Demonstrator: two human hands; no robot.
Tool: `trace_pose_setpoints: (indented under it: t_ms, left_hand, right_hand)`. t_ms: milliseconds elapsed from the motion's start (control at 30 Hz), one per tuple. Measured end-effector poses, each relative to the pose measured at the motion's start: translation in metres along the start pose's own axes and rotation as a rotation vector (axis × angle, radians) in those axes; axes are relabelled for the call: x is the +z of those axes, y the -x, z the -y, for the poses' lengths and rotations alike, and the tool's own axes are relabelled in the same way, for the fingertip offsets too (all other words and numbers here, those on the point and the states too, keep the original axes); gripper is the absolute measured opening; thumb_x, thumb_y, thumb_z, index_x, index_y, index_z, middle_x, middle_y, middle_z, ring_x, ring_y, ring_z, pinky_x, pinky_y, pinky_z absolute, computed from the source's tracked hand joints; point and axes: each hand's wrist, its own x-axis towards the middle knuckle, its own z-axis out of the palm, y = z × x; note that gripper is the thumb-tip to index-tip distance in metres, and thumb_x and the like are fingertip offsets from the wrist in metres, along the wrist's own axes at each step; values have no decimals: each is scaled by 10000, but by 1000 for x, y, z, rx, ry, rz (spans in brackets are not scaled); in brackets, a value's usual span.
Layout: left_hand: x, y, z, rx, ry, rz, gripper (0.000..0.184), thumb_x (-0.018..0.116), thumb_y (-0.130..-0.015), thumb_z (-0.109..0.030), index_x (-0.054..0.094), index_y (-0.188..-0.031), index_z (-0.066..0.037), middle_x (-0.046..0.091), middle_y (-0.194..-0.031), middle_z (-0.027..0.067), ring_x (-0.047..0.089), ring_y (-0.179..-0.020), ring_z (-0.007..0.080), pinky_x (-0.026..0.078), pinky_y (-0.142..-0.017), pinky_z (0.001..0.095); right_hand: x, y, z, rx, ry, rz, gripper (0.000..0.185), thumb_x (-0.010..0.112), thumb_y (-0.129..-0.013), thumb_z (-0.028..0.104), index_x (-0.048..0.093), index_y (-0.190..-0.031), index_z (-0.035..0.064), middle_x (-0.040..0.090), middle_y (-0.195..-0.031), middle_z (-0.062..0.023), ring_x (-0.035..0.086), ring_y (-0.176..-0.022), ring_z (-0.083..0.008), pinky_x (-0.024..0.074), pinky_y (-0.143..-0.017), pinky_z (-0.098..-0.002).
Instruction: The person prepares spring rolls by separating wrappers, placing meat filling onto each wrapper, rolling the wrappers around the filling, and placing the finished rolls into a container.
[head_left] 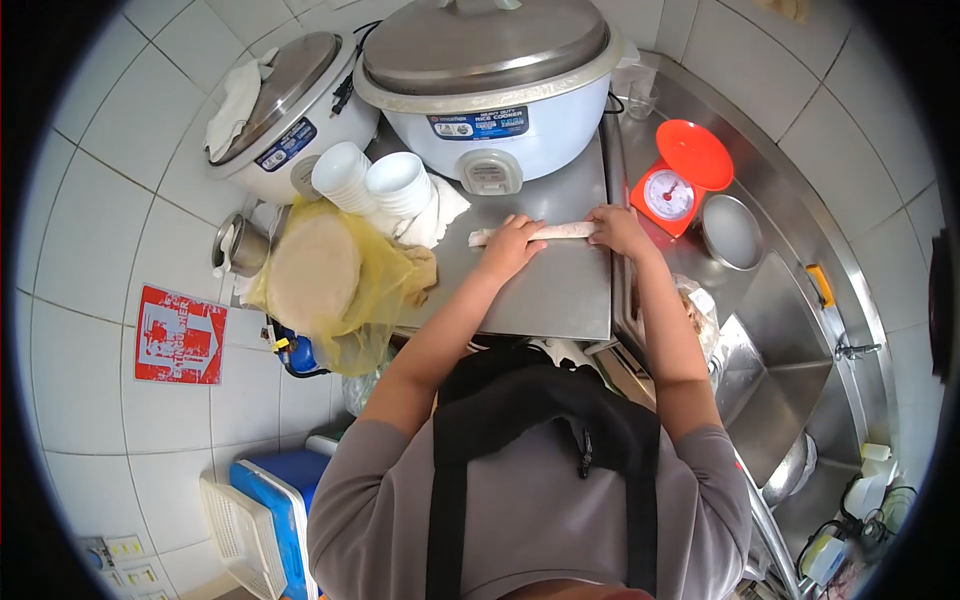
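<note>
Fingers of the left hand (512, 248) and right hand (618, 230) close around the white roll (566, 231) on the steel counter (540, 305). The yellow bag (372, 312) contains a pale disc (315, 272).

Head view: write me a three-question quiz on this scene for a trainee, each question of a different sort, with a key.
1. Multiple choice. How many of the person's hands touch the pale roll? A) none; B) one; C) two.
2. True or false. The metal lid is on the large rice cooker.
3. Fill in the gap. The round metal thing beside the red scale is a ____.

Key
1. C: the left hand and the right hand both touch it.
2. True.
3. Bowl.
</note>
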Motion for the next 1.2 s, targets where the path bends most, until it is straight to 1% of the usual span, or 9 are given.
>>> trace_pose_setpoints:
  t_ms: [133, 233, 333, 467, 633, 933, 1000, 1100, 1200]
  left_hand:
    - [12, -21, -22, 59, -36, -86, 417, 687, -776, -218, 584, -1144, -51, 614, -967, 121, 580, -894, 295, 473, -778, 383]
    - [1, -43, -67, -33, 229, -255, 374, 711, -759, -173, 552, -1073, -47, 628, -895, 138, 616, -804, 290, 489, -711, 374]
    - [-31, -58, -107, -1, 544, -522, 325, 719, -741, -103, 497, -969, -39, 631, -832, 154, 628, -730, 291, 489, -649, 348]
    - [-61, -53, -133, 34, 596, -576, 230, 688, -751, -52, 491, -866, -23, 624, -730, 111, 613, -662, 180, 470, -604, 282]
    - [-75, -45, -156, 15, 690, -531, 127, 636, -768, -39, 514, -791, -9, 614, -696, 67, 572, -628, 138, 461, -583, 276]
    - [-95, -23, -170, -66, 885, -300, 90, 621, -748, -46, 547, -697, -33, 550, -604, 4, 500, -506, 70, 395, -433, 243]
    - [-101, -19, -171, -78, 1079, -113, 132, 642, -754, -70, 539, -678, -39, 538, -568, 6, 503, -469, 70, 394, -414, 232]
    - [-121, -15, -167, -11, 1152, 254, 178, 674, -759, -105, 536, -668, -40, 528, -525, 16, 518, -429, 88, 413, -404, 233]
    - [-130, -18, -169, 75, 1162, 518, 193, 688, -765, -112, 538, -668, -38, 519, -492, 30, 515, -392, 114, 440, -399, 248]
  right_hand:
    - [-34, 11, 37, -102, -394, -9, 298, 728, -679, 59, 639, -963, 72, 640, -914, -84, 605, -879, -228, 425, -868, -376]
    - [-67, 28, 85, -251, -526, -241, 269, 718, -691, 17, 629, -944, 44, 631, -879, -82, 600, -859, -183, 461, -800, -328]
    - [-65, 42, 103, -349, -1056, -595, 294, 720, -702, 23, 634, -982, 42, 633, -860, -71, 594, -876, -160, 450, -801, -316]
    - [-84, 60, 128, -570, -419, -727, 297, 721, -709, 55, 673, -1001, 70, 662, -923, -75, 591, -880, -219, 452, -801, -333]
    - [-105, 66, 150, -662, -149, -749, 219, 693, -754, 144, 684, -964, 83, 644, -902, -38, 552, -869, -226, 394, -822, -332]
    - [-117, 88, 165, -699, -14, -586, 165, 681, -752, 206, 664, -849, 74, 549, -874, -39, 469, -877, -238, 352, -847, -361]
    - [-132, 88, 162, -768, 45, -491, 181, 681, -740, 166, 676, -883, 56, 550, -892, -54, 474, -882, -250, 375, -821, -362]
    - [-160, 80, 155, -818, -529, -94, 215, 664, -727, 93, 692, -935, 47, 562, -887, -61, 498, -839, -243, 410, -777, -352]
    - [-176, 77, 173, -933, -346, 72, 292, 647, -704, 25, 690, -992, 38, 579, -874, -66, 526, -815, -232, 441, -722, -328]
